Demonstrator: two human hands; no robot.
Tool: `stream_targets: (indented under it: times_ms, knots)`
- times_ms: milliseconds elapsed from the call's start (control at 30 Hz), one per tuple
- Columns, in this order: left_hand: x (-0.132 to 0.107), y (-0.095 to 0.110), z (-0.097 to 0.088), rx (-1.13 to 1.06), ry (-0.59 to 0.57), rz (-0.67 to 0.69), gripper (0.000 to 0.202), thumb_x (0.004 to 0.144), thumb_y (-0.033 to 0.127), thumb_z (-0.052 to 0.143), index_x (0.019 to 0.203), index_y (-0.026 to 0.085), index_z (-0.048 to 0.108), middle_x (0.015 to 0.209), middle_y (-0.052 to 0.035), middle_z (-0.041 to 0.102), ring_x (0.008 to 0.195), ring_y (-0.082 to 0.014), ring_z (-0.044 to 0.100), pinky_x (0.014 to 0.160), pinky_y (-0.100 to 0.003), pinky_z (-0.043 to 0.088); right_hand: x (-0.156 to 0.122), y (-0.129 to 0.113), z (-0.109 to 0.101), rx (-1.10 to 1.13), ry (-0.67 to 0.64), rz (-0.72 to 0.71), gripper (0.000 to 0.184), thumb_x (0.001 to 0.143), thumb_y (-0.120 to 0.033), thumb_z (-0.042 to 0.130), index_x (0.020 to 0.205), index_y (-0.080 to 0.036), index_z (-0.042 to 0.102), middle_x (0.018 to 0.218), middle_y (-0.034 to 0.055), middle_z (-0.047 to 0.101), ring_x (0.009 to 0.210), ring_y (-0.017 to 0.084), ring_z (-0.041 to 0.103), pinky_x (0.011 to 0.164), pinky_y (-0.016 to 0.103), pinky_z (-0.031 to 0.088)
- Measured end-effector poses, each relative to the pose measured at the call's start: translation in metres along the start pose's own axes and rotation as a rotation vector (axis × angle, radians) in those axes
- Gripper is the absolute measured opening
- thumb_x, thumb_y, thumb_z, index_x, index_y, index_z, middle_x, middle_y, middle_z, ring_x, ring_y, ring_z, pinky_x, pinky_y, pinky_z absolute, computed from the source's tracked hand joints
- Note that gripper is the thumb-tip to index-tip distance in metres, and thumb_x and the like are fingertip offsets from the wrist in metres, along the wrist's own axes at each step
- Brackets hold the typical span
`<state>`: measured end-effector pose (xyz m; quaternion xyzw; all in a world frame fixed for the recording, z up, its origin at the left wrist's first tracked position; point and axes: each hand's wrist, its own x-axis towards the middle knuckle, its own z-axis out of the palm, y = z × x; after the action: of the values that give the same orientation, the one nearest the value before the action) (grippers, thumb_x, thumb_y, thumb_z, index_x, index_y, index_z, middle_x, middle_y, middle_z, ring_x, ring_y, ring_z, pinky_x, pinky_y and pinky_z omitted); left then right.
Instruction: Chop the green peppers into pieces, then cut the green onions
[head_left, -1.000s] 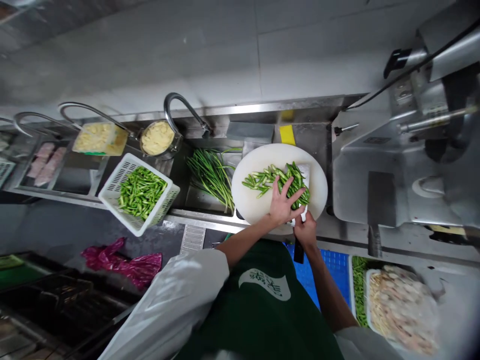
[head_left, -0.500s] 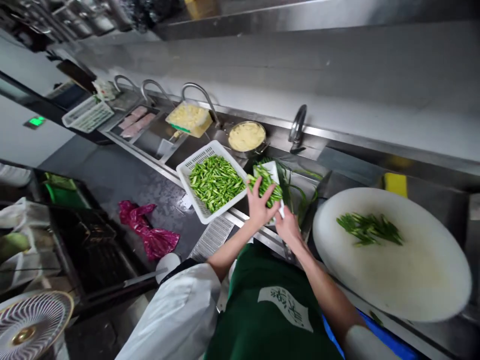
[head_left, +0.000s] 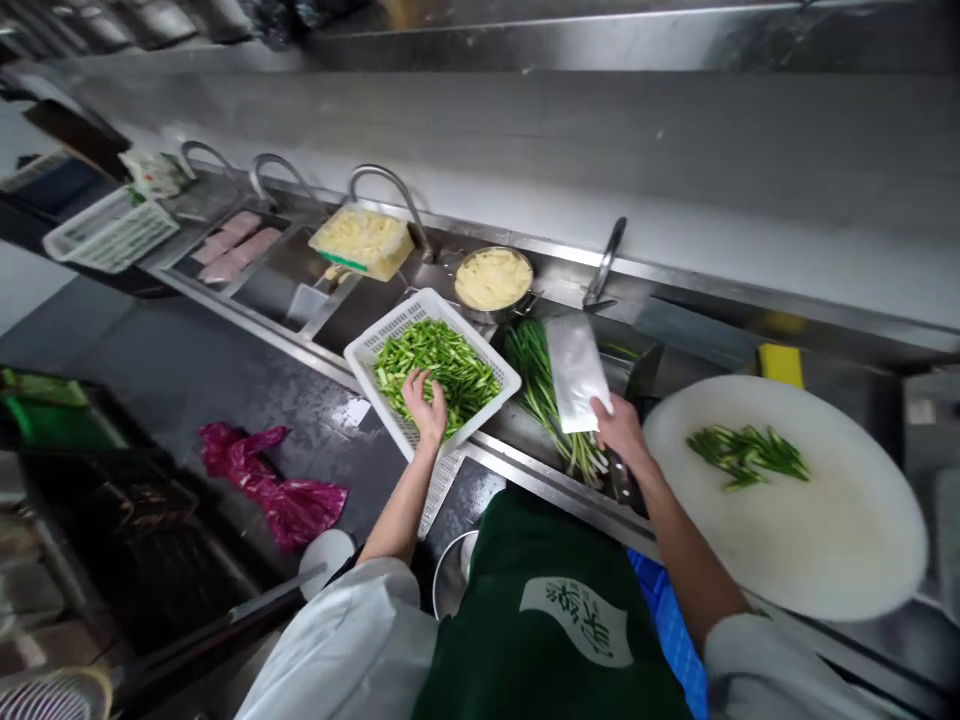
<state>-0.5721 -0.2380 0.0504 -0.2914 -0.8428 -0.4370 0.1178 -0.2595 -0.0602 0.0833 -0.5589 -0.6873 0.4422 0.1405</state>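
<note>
My left hand (head_left: 427, 405) rests with curled fingers on the cut green stalks (head_left: 439, 368) in the white perforated basket (head_left: 367, 355). My right hand (head_left: 619, 428) grips the handle of a cleaver (head_left: 576, 372), whose bare blade points up over the sink. Long uncut green stalks (head_left: 541, 385) lie in the sink beneath the blade. At the right, a round white cutting board (head_left: 795, 520) carries a small bunch of stalks (head_left: 746, 455).
Behind the basket stand a metal bowl of pale food (head_left: 493, 277) and a tray of yellow food (head_left: 361, 240), under curved taps (head_left: 386, 180). Pink meat (head_left: 229, 245) lies in a far-left sink. A magenta bag (head_left: 281, 490) lies on the dark floor.
The cut stalks carried on the cleaver blade now lie in the basket. My left hand moved onto the pile and the bare blade swung back right over the sink.
</note>
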Motion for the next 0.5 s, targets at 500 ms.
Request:
stream_targets:
  times_ms: [500]
  knots:
    - [-0.414, 0.255, 0.123, -0.533, -1.737, 1.505, 0.037, 0.089, 0.006, 0.057, 0.122, 0.019, 0.069, 0.138, -0.014, 0.062, 0.125, -0.0282, 0.059, 0.106, -0.04, 0.049, -0.305, 0.258, -0.223, 0.474, 1.054, 0.569, 0.057, 0.073, -0.076, 0.068, 0.078, -0.03, 0.034, 0.041, -0.0116, 0.038, 0.032, 0.016, 0.045, 0.033, 0.029, 0.034]
